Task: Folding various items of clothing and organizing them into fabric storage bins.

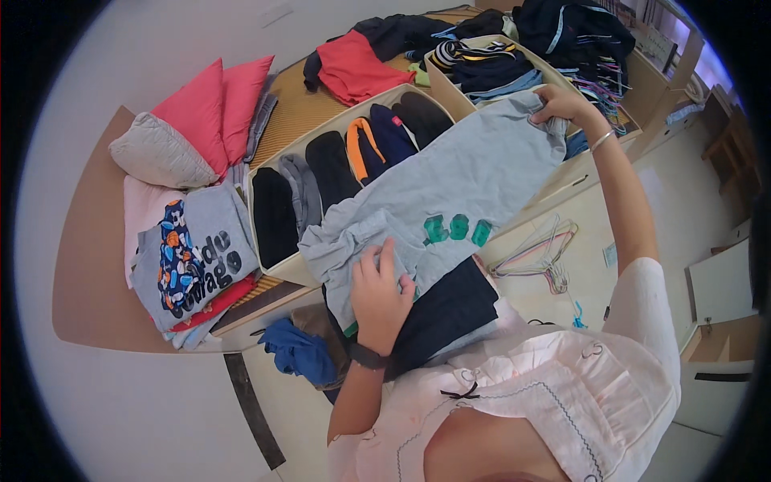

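A pale grey garment [474,173] with green printed patches is stretched out in front of me, over the edge of a storage box. Its kind is hard to make out; one end is bunched up. At its far right corner, my right hand [560,107] pinches the cloth. My left hand [381,293] rests on the bunched near-left end, fingers stretched and apart on the fabric. Dark folded cloth [446,313] lies below the garment, near my lap. Beside it, the long cream storage box [299,271] holds a row of rolled clothes, black, grey, navy and orange.
Behind stands a second box [440,87] of folded clothes, near a red garment [361,68]. Pink cushions [193,112] and a folded clothes pile [197,257] sit at the left. Several hangers [542,253] lie on the floor at right. Blue cloth [297,351] is at lower left.
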### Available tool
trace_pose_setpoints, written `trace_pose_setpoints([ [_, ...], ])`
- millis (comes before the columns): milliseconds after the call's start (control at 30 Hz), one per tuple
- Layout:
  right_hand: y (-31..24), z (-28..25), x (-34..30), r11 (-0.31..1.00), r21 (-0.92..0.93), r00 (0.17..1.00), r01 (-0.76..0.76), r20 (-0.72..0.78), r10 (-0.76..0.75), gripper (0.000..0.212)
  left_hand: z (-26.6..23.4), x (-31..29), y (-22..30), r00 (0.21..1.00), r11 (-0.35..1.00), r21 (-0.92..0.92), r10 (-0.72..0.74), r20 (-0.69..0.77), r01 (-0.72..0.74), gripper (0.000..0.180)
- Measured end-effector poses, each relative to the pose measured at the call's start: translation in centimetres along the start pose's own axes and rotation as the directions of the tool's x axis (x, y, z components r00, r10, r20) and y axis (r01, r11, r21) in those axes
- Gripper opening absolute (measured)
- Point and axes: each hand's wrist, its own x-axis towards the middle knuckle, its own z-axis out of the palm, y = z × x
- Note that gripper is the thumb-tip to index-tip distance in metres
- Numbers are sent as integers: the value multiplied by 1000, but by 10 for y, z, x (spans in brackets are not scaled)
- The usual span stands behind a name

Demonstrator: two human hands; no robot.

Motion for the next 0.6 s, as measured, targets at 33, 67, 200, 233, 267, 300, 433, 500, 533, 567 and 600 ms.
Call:
trace_pose_setpoints([
  [33,4,1,0,999,-42,998,-8,-57,5,47,1,3,-1,1000,1000,9,9,-13,-9,53],
  [67,-1,2,0,997,-82,994,-6,-112,-3,48,-1,5,-3,999,1000,28,14,-33,-14,52],
  [200,-17,5,-7,996,20,983,83,-168,-79,52,8,3,-11,999,998,53,32,-15,-31,42],
  [233,-19,6,-8,987,80,976,137,-183,-120,53,8,3,-16,999,997,56,46,-18,-45,38],
  [267,-23,7,-10,964,213,980,157,-152,-126,49,8,3,-20,998,997,54,60,-23,-59,35],
  [300,-27,6,-12,961,220,977,169,-168,-134,48,7,2,-24,995,998,-26,58,-77,-60,32],
  [433,-43,1,-24,961,193,945,201,-297,-138,49,-12,-3,-30,994,981,-195,-19,-103,-2,24],
  [500,-46,-6,-25,964,197,944,179,-309,-112,52,-18,-5,-20,997,984,-176,-3,-74,-10,25],
  [533,-48,-8,-27,970,176,941,169,-321,-106,55,-15,-3,-11,995,987,-151,46,-85,-58,27],
  [567,-52,-9,-28,977,168,949,129,-307,-72,56,-11,-3,-2,991,987,-122,90,-97,-102,29],
  [600,-57,-11,-27,983,159,955,92,-295,-41,57,-6,-2,5,991,994,-89,52,-121,-63,32],
])
